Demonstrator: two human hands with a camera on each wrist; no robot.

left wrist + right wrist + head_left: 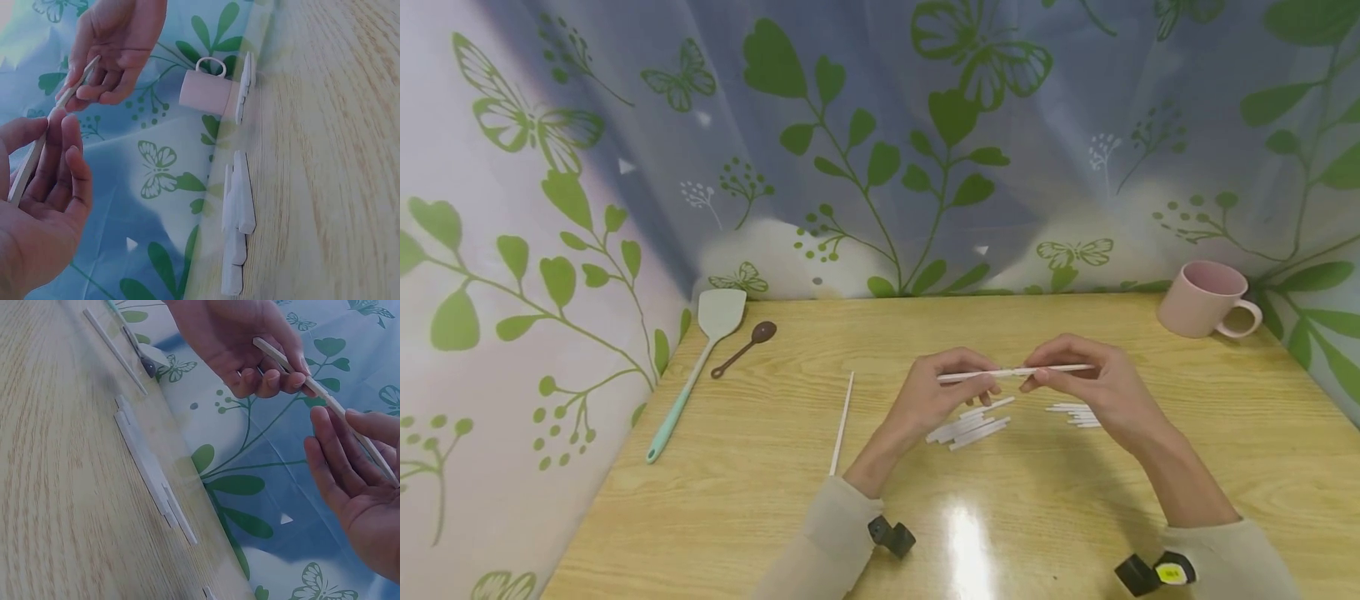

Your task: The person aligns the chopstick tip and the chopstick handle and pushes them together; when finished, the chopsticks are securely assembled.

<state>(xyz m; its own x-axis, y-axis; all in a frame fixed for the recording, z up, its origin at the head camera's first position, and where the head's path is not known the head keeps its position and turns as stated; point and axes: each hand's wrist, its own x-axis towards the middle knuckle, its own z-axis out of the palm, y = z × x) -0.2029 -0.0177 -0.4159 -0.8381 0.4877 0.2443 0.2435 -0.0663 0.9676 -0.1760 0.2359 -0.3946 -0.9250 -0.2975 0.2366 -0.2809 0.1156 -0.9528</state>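
A white, tapered chopstick (1060, 368) is held up level above the table by both hands, one at each side of its middle. My left hand (928, 387) pinches the thicker half between thumb and fingers. With thumb and fingertips, my right hand (1101, 383) grips the thinner half. A rough, notched spot (325, 395) shows at mid-length, between the two hands. Below the left hand lies a pile of short white stick pieces (973, 429). Another pile of thin pieces (1075, 412) lies under the right hand, partly hidden by it.
A long white chopstick (842, 423) lies left of my left forearm. Farther left are a turner with a mint handle (679, 408) and a brown spoon (763, 332). A pink mug (1201, 300) stands at the back right, before a patterned curtain (865, 208).
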